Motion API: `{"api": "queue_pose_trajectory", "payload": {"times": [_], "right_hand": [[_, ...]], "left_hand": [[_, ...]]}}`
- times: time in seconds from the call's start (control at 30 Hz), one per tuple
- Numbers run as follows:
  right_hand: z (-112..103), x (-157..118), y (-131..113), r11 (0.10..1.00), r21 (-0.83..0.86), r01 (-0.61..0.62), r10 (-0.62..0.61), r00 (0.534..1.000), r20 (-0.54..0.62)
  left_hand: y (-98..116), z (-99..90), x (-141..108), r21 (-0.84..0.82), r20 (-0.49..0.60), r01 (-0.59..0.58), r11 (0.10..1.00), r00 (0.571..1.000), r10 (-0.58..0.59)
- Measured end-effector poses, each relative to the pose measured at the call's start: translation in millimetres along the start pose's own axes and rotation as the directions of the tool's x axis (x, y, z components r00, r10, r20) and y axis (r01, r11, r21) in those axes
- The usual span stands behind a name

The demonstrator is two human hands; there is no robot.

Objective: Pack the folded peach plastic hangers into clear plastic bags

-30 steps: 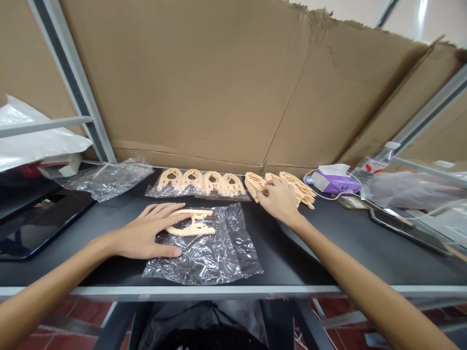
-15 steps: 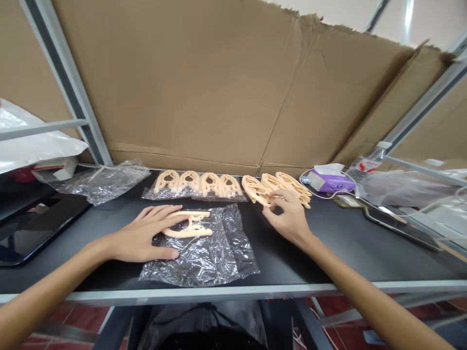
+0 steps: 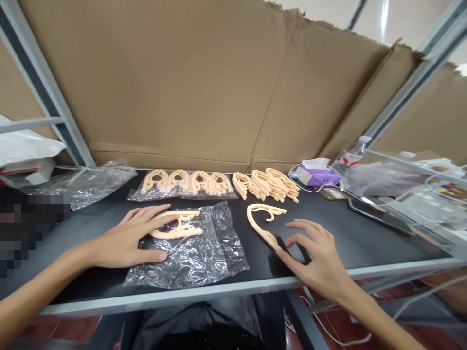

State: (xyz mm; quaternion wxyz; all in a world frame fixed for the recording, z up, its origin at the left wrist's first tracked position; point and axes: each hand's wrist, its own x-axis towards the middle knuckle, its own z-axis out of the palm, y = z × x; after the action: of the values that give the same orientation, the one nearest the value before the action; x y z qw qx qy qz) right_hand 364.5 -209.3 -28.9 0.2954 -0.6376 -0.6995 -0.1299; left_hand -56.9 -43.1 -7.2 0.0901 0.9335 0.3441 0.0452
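- Upper left of the frame: a white plastic bag [image 3: 25,148] on a shelf rail, and below it a crumpled clear poly bag [image 3: 83,184] lying on the black worktop [image 3: 95,214].
- Lower left: my left hand [image 3: 124,238], fingers [image 3: 146,214] spread flat, pinching nothing, pressing a folded peach plastic hanger [image 3: 175,233] onto an open clear bag [image 3: 189,262].
- Back edge, centre: four bagged hangers [image 3: 180,182] in a row, and to their right a loose hanger pile [image 3: 264,184].
- Centre right: a single hanger [image 3: 253,221] lying open on bare worktop.
- Just beside its lower end: my right hand [image 3: 317,257], fingers [image 3: 302,243] spread, gripping nothing; contact with the hanger is hard to tell.
- Far back right: a purple tissue box [image 3: 315,176], a water bottle [image 3: 350,160] and a phone [image 3: 379,216].
- Behind everything: torn cardboard sheets [image 3: 164,87].
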Motion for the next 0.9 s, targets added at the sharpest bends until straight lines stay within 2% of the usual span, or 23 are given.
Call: {"api": "queue_pose_trajectory", "payload": {"times": [0.23,0.3,0.4,0.67,0.9], "right_hand": [[5.8,44.0,36.6,0.971,0.117,-0.210,0.180,0.957,0.226],[10.4,53.0,38.0,0.971,0.090,-0.220,0.186,0.938,0.293],[12.8,52.4,31.3,0.977,0.050,-0.209,0.177,0.916,0.360],[4.1,35.5,7.9,0.982,0.039,-0.185,0.152,0.896,0.418],[-0.9,33.5,6.8,0.966,0.139,-0.218,0.147,0.904,0.402]], "left_hand": [[0.0,-0.7,0.9,0.012,0.026,0.022,1.000,0.999,-0.022],[0.2,-0.9,0.9,0.011,0.032,0.027,1.000,0.999,-0.027],[0.3,-1.0,0.6,0.008,0.043,0.024,1.000,0.999,-0.024],[-1.5,0.8,1.6,0.010,0.042,0.025,1.000,0.999,-0.025],[0.0,-0.7,1.0,0.013,0.044,0.029,0.999,0.999,-0.030]]}}
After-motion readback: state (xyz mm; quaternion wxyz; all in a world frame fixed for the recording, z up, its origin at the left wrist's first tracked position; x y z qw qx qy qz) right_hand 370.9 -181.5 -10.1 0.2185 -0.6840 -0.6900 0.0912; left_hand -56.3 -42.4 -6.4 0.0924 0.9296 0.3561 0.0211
